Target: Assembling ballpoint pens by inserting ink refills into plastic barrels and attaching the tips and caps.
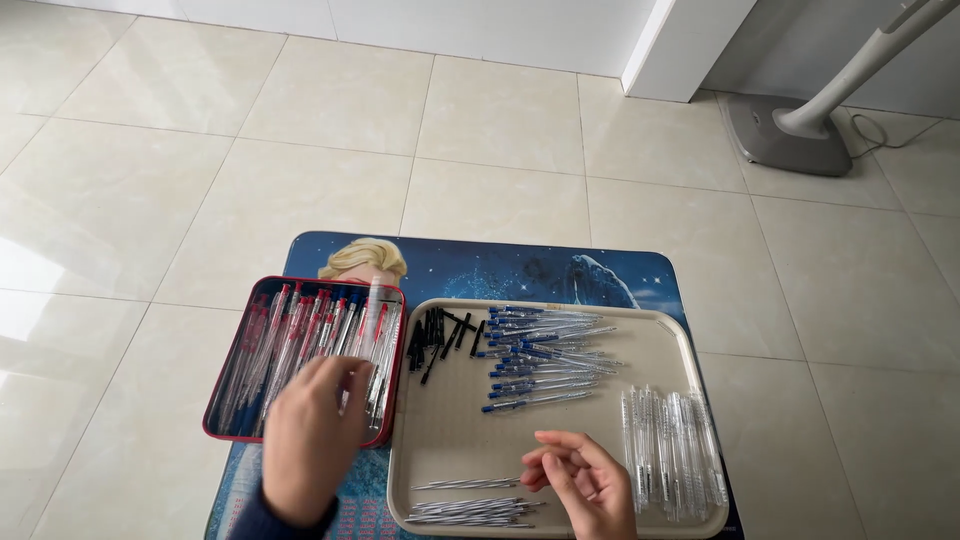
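My left hand (308, 440) hovers over a red tin tray (225, 395) full of finished clear pens with red and blue parts. It holds a clear pen (373, 315), blurred, that points up and away from me. My right hand (585, 480) rests over the near edge of a beige tray (440, 430), fingers curled, their tips right next to a few thin refills (468, 484). Whether they pinch anything is hidden. More refills (470, 511) lie just below.
The beige tray also holds a pile of blue-tipped pen parts (540, 355), small black pieces (435, 335) and a row of clear barrels (670, 445). Both trays sit on a small blue picture-printed table (520, 268) on a tiled floor. A grey stand base (790, 135) is far right.
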